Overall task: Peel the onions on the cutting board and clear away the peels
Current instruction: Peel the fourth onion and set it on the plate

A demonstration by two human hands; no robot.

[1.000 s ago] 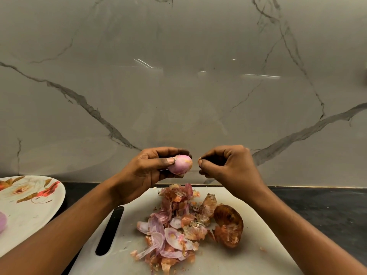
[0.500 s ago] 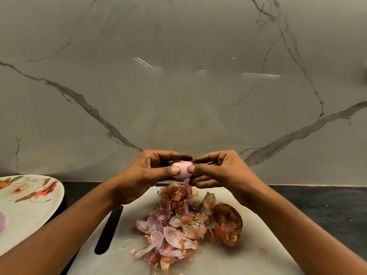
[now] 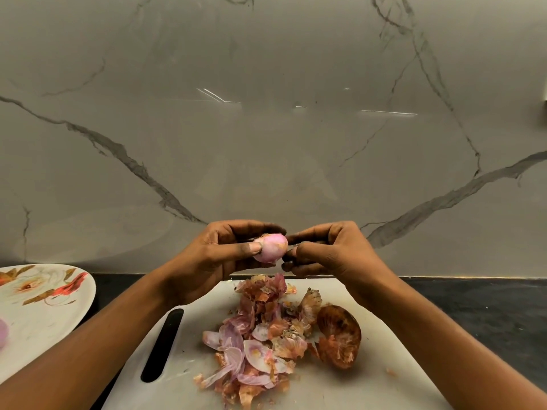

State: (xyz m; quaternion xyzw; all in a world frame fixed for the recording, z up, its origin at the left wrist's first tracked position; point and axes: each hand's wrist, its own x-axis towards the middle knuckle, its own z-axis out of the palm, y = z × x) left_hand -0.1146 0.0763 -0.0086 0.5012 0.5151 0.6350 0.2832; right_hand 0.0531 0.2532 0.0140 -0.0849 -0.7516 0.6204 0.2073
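Both hands have lifted a little above the cutting board (image 3: 340,386) since half a second ago, and the onion (image 3: 270,248) has turned so more of its smooth pink side shows. The right hand (image 3: 328,255), which then lay flat across the onion's front, has slid off to its right end.

Now the left hand (image 3: 219,255) grips the onion over the board's far edge. Its thumb presses the near side and its fingers curl over the top. The onion is small, egg-shaped and glossy, with a few tan flecks of skin near its top. The right fingers are curled, with thumb and forefinger pinched together at the onion's tip.

Below them, in the middle of the board, lies a loose heap of peels (image 3: 260,335). Some are thin, dry and orange-brown, and others are thicker, curved pink petals. Touching the heap's right side sits a round brown papery shell (image 3: 340,335). I cannot tell whether anything is inside it.

The board is white, matt and scratched, with a long dark slot (image 3: 161,344) near its left edge. It rests on a dark counter (image 3: 473,306). Left of the board is a white plate (image 3: 44,315) painted with red and gold flowers, and a second pink onion (image 3: 3,332) shows at the picture's edge. Behind the board rises a polished grey marble wall (image 3: 266,143) with dark veins.
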